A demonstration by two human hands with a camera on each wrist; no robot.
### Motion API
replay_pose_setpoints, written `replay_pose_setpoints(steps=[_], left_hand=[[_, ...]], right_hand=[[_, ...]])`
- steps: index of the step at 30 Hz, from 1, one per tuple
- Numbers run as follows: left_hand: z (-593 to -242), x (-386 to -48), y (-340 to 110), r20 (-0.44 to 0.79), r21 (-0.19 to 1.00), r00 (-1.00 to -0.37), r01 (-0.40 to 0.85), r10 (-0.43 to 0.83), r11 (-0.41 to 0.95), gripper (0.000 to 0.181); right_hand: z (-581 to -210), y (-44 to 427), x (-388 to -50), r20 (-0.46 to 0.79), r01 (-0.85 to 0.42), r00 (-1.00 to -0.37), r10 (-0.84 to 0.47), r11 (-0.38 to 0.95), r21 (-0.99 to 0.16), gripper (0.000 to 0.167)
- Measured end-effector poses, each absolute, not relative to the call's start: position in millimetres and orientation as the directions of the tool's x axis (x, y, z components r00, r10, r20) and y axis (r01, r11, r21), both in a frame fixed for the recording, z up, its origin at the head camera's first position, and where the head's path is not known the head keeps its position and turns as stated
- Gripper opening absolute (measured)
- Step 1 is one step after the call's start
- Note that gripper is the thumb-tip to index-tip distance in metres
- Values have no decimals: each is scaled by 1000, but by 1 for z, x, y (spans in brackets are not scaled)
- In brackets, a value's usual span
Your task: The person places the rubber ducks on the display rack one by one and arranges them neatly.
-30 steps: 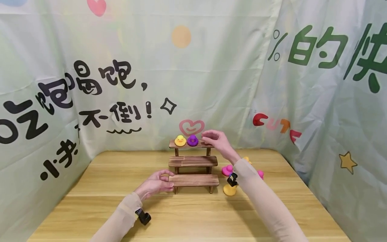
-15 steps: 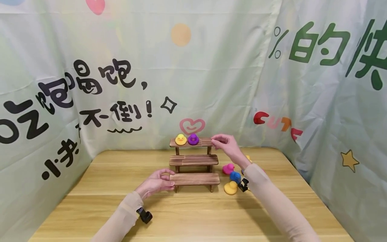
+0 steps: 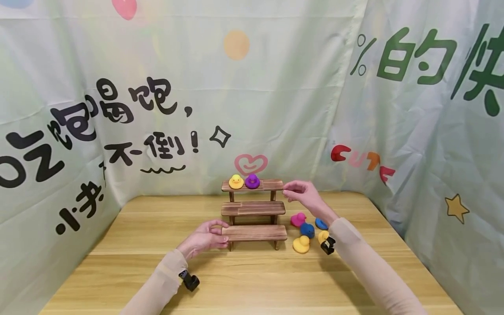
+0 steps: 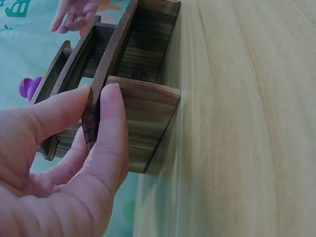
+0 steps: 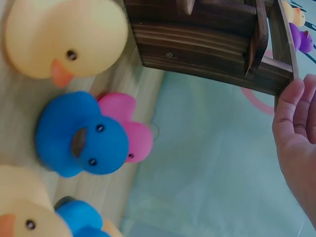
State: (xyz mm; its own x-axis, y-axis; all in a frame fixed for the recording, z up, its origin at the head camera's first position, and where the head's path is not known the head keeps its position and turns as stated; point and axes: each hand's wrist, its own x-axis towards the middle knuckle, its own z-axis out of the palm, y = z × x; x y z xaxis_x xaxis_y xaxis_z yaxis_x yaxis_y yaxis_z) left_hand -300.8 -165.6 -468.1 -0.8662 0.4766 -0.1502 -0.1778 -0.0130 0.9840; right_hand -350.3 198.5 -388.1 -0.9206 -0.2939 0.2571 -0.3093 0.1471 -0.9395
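A three-tier wooden shelf stand [image 3: 254, 233] stands on the table. My left hand [image 3: 202, 239] pinches the left end of its lowest step; the left wrist view shows thumb and fingers on either side of that board. A yellow rubber duck [image 3: 236, 182] and a purple rubber duck [image 3: 252, 181] sit side by side on the top step's left half. My right hand [image 3: 307, 195], fingers loosely bent, is at the top step's right end and holds nothing. In the right wrist view its fingertips [image 5: 290, 91] lie by the board's edge; whether they touch it I cannot tell.
Right of the stand lie several more ducks: a pink duck [image 3: 298, 219], a blue duck [image 3: 307, 230], a yellow duck [image 3: 301, 244], and others partly behind my right wrist. Printed cloth [image 3: 197, 109] hangs behind and beside the wooden table [image 3: 244, 280].
My right hand has moved right, from above the top step beside the purple duck to the step's right end. More loose ducks show now. My left hand keeps its grip.
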Motion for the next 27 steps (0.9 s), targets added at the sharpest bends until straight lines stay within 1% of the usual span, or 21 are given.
replay_pose_setpoints(steps=[7,12,17,22,24,27], left_hand=[[-467,-299,-165,-153,984,-870,-179,468,-13,56],[-467,-298,-165,-156,983,-872,-181,464,-9,55],[-466,-298,-165,-153,985,-872,-172,465,0,55],[-467,-298,-164,-147,986,-874,-169,464,-6,55],[-468,-298,-164,-148,986,-873,-170,465,-6,55],[-467,-299,-165,-145,985,-873,-169,466,-10,55]], right_hand=[[-394,211,-346,193,-284,-911,-364,215,-934,32],[-400,222,-342,122,-265,-889,-442,278,-923,35],[-405,231,-338,81,-271,-863,-498,324,-906,36],[-413,241,-335,20,-265,-842,-539,381,-886,32],[-416,244,-335,-2,-270,-823,-567,394,-879,30],[-419,249,-336,-25,-298,-776,-630,402,-866,30]])
